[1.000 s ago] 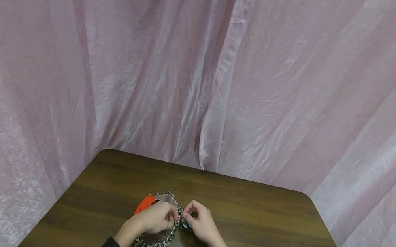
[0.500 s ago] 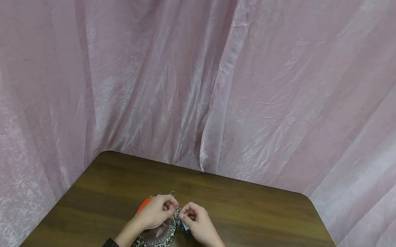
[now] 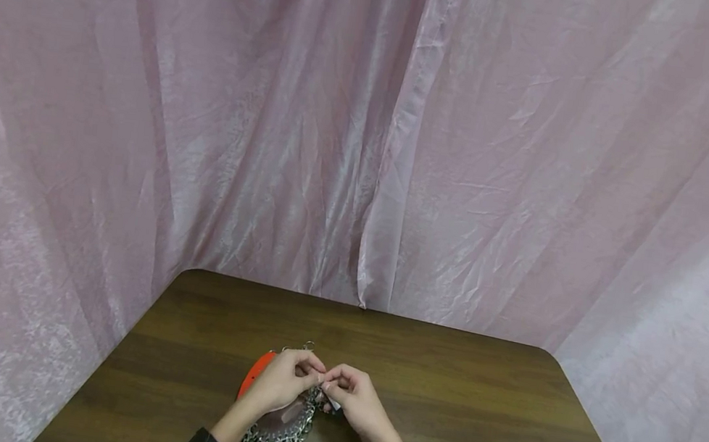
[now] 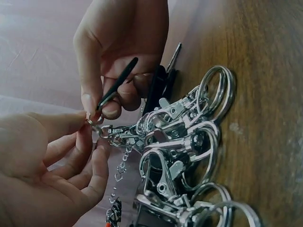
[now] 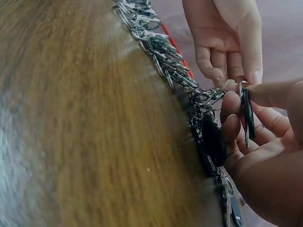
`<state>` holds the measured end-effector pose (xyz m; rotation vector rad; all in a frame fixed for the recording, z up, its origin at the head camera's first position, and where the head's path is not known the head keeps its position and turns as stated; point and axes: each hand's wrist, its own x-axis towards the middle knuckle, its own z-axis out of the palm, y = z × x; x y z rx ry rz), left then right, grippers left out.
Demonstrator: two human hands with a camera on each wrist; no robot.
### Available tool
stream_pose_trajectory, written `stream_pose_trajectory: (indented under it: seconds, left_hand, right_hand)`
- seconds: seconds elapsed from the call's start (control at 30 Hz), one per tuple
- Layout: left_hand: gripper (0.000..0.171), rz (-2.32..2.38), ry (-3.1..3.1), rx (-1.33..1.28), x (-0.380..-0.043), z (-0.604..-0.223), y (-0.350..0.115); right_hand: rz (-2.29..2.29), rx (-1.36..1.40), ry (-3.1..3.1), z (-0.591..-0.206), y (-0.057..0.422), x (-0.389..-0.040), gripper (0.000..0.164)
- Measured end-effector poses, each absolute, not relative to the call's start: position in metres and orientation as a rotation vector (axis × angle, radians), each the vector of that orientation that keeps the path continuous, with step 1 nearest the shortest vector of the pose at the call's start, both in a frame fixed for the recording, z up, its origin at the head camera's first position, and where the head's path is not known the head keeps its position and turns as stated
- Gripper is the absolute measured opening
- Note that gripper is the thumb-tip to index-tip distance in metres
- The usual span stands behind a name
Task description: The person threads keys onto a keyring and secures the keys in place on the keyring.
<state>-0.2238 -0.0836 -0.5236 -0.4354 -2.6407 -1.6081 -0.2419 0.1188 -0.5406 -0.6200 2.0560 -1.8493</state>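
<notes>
My left hand pinches a small metal split ring that leads to a silver swivel clasp. Opposite it, the fingertips of my right hand pinch a flat black-and-silver piece, seen edge-on and key-like, right at that ring. Both hands' fingertips meet at the right rim of a round, shiny disc. Silver swivel clasps with rings crowd around its rim. Below the right fingers hang a dark oval piece and some chain links.
An orange-red piece shows at the disc's left side, partly behind the left hand. All lies on a brown wooden table. A pink curtain hangs behind the table's far edge.
My left hand has moved up and right from over the disc, and its fingertips now meet those of the right hand. The right hand has shifted only slightly.
</notes>
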Motion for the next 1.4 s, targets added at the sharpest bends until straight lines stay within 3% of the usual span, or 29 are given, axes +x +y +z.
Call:
stream_pose_trajectory:
  seconds: [0.57, 1.0, 1.17, 1.4]
  left_hand:
    - [0.014, -1.394, -2.692, -0.225, -0.219, -0.525, -0.086]
    - [0.008, -1.955, -2.571, -0.601, -0.222, -0.527, -0.088]
    - [0.007, -1.863, -2.612, -0.678, -0.223, -0.527, -0.087]
    - [0.006, -1.613, -2.657, -0.658, -0.222, -0.529, -0.082]
  right_hand:
    - [-1.905, -0.595, 2.032, -0.543, 0.117, -0.241, 0.018]
    - [-1.863, -0.628, 2.214, -0.547, 0.115, -0.244, 0.004]
    - [-1.874, -0.625, 2.212, -0.549, 0.116, -0.245, 0.004]
    - [-1.906, -0.625, 2.147, -0.551, 0.118, -0.246, 0.018]
